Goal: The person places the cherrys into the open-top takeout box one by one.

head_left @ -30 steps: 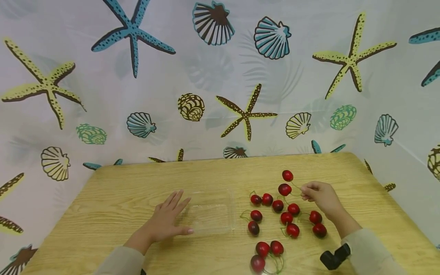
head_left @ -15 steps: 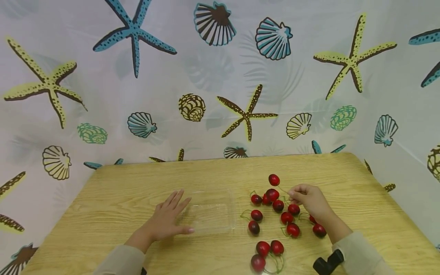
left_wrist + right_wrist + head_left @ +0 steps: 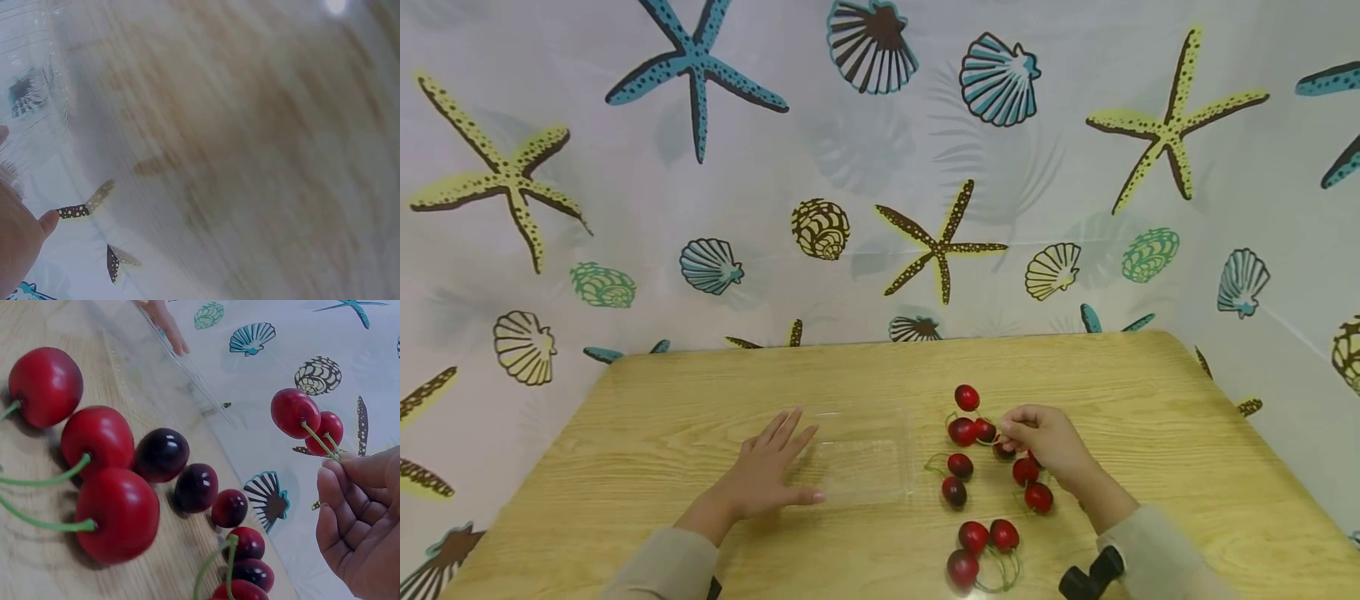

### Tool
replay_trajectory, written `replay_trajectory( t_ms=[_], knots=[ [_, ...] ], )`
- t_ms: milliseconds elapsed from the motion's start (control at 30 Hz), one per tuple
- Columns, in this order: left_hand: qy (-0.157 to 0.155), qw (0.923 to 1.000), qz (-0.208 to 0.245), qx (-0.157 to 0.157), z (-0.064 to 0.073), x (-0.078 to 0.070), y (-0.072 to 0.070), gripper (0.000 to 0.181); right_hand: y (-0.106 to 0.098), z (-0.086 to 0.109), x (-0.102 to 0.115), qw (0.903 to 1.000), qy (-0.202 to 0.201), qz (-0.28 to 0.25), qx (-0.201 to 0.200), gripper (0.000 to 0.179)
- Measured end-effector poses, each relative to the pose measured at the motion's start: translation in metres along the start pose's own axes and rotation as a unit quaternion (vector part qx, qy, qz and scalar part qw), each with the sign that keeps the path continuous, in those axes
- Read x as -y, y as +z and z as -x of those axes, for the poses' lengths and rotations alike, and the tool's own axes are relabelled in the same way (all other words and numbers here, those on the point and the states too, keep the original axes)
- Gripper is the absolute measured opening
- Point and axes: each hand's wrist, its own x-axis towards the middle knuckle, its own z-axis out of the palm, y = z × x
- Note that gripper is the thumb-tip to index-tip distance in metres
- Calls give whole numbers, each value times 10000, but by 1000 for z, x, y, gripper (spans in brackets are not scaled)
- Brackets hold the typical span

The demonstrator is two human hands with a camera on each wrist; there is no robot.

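My right hand pinches the green stems of a pair of red cherries between thumb and fingertips. The pair hangs off the table's surface, left of the hand. In the head view the upper one of these cherries is plain, while the other overlaps cherries behind it. My left hand, fingers spread, lies at the left side of a clear plastic container. Whether it touches the container is hard to tell. Loose cherries with stems lie between the container and my right hand, some partly hidden by that hand.
Nearest the front edge is a cluster of 3 cherries with curved stems. The wooden table meets a cloth backdrop printed with shells and starfish. Each sleeve has a dark wrist device, the right one showing clearly.
My right hand has moved left with the held cherry pair, from the right of the scattered cherries to above their left part. My left hand has stayed beside the container.
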Motion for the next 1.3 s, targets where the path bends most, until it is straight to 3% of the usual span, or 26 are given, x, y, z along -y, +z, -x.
replay_trajectory(
  t_ms=[800, 1300],
  knots=[
    [-5, 10000, 53, 12, 2, 4, 0, 87, 45, -7, 7, 9968, -174, -258, 739, 24],
    [84, 9999, 5, -113, 1, 3, 3, 85, 73, -16, 12, 9966, 46, -436, 691, 16]
  ],
)
